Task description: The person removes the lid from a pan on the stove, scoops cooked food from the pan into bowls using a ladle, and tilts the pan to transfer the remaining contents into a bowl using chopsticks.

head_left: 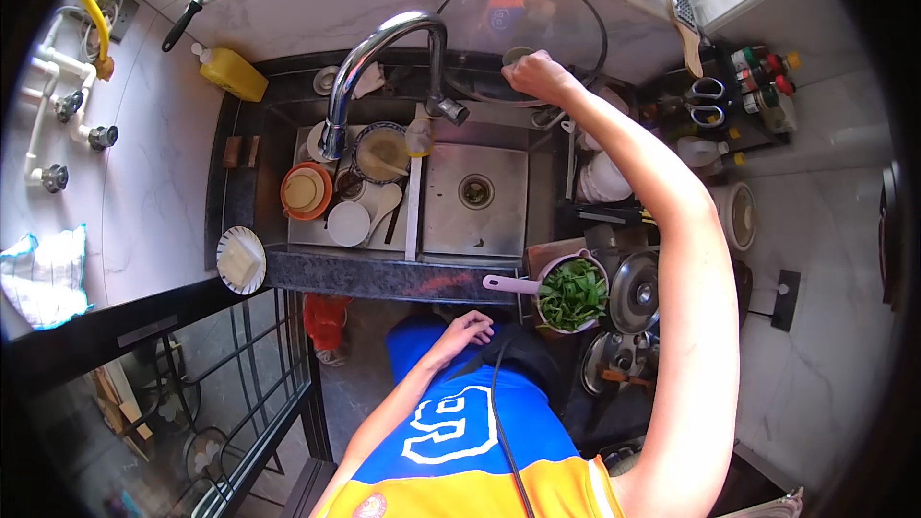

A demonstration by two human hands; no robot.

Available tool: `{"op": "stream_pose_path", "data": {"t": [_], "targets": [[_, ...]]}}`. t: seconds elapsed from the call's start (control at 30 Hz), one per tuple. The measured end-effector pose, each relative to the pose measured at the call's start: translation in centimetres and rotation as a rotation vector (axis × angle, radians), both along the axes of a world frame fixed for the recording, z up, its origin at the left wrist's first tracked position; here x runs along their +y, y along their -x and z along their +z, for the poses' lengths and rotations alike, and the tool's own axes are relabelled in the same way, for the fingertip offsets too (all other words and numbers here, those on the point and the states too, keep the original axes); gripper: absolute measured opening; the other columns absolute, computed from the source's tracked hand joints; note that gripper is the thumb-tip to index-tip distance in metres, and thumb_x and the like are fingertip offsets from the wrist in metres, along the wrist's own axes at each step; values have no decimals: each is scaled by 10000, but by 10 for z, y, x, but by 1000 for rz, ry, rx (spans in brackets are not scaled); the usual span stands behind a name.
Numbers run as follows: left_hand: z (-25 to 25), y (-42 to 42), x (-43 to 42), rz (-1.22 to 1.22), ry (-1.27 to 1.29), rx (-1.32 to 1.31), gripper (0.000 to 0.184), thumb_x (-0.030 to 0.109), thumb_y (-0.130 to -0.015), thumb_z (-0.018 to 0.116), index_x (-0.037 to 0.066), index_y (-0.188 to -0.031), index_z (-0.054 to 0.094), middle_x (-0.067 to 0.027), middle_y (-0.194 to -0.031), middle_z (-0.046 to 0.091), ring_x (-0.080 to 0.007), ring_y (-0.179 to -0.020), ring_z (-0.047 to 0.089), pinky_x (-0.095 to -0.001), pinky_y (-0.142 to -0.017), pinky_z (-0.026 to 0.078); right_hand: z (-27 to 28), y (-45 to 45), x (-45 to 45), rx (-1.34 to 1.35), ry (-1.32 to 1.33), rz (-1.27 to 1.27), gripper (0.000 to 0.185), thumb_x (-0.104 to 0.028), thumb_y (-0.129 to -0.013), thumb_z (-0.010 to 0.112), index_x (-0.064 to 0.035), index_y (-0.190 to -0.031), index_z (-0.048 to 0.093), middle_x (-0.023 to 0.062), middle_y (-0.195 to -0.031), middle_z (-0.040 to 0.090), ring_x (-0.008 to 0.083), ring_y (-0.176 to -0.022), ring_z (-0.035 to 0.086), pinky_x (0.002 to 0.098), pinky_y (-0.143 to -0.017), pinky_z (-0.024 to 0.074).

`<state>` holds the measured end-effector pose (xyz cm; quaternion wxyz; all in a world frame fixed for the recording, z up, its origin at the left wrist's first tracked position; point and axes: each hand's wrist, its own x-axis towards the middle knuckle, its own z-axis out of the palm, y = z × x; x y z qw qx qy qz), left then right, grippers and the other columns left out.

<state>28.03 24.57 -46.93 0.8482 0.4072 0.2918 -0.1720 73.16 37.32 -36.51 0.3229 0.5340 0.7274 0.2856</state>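
Note:
My right hand [543, 77] reaches over the sink's back edge, its fingers closed at the knob of a large glass lid [576, 14]. The lid stands tilted against the wall behind the faucet [384, 34]. Down at my waist, my left hand [467, 334] hangs with loosely bent fingers and nothing in it. A small pan of green leaves [573, 294] with a pink handle sits on the counter to the right. Below the lid, the right sink basin [470, 201] shows its drain and a few scraps.
Bowls, plates and a white spoon [386, 200] fill the left basin. A yellow bottle [235, 75] stands at the back left, near a striped plate [240, 261]. Pot lids [635, 290] lie right of the leaves. Sauce bottles [758, 77] occupy the right corner.

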Motion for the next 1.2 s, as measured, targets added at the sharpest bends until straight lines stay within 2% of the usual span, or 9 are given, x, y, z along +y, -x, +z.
{"op": "stream_pose_path", "data": {"t": [0.53, 0.8, 1.0, 1.03, 1.07, 1.1, 1.13, 1.17, 1.2], "targets": [[-16, -4, 0, 42, 26, 35, 217, 201, -934, 480, 25, -1042, 545, -77, -904, 602, -150, -829, 612, -243, -740, 484, -56, -9, 17, 149, 71, -75, 57, -157, -758, 597, -182, -711, 615, -78, -650, 578, 109, -610, 614, 267, -405, 403], [-6, -24, 12, -30, 18, 47, 251, 212, -928, 490, 20, -1083, 538, -72, -901, 603, -132, -819, 601, -244, -744, 476, -77, -3, 27, 148, 98, -37, 40, -180, -773, 570, -146, -754, 574, -49, -599, 557, 114, -540, 599, 277, -393, 400], [5, -54, 34, -70, -69, 0, 272, 226, -923, 494, 17, -1094, 527, -59, -917, 599, -119, -830, 595, -230, -736, 460, -75, 10, 27, 41, 50, -221, 28, -191, -749, 582, -171, -730, 585, -66, -540, 484, 119, -438, 517, 295, -354, 336], [9, -57, 34, -31, -123, -6, 248, 244, -920, 498, 16, -984, 569, -49, -837, 603, -116, -758, 600, -225, -676, 458, -74, 13, 26, 42, 43, -228, 28, -191, -749, 582, -171, -730, 585, -66, -540, 484, 119, -438, 517, 295, -354, 336], [10, -57, 38, -40, -129, -3, 248, 244, -920, 498, 16, -984, 569, -49, -837, 603, -116, -758, 600, -225, -676, 458, -75, 16, 25, 58, -8, -266, 79, -167, -728, 588, -165, -652, 614, -53, -528, 502, 135, -445, 519, 298, -349, 319], [9, -56, 45, -175, -140, 40, 250, 258, -918, 502, 20, -910, 580, -43, -781, 599, -118, -707, 596, -229, -639, 453, -74, 18, 23, 72, -59, -304, 141, -143, -706, 595, -160, -575, 642, -41, -516, 519, 152, -452, 521, 301, -344, 301], [10, -55, 50, -310, -149, 84, 273, 272, -915, 506, 25, -835, 591, -37, -724, 595, -120, -656, 593, -233, -602, 449, -74, 19, 22, 74, -63, -313, 141, -143, -706, 595, -160, -575, 642, -41, -516, 519, 152, -452, 521, 301, -344, 301], [18, -55, 50, -291, -184, 93, 336, 304, -905, 523, 34, -713, 580, -22, -626, 563, -119, -575, 563, -241, -554, 436, -74, 19, 22, 59, -89, -307, 137, -142, -698, 596, -155, -569, 638, -38, -508, 509, 155, -427, 506, 303, -340, 291], [20, -53, 52, -294, -189, 95, 336, 304, -905, 523, 34, -713, 580, -22, -626, 563, -119, -575, 563, -241, -554, 436, -75, 20, 23, 43, -117, -300, 133, -141, -691, 597, -150, -563, 633, -35, -500, 499, 157, -403, 491, 304, -335, 280]]}}
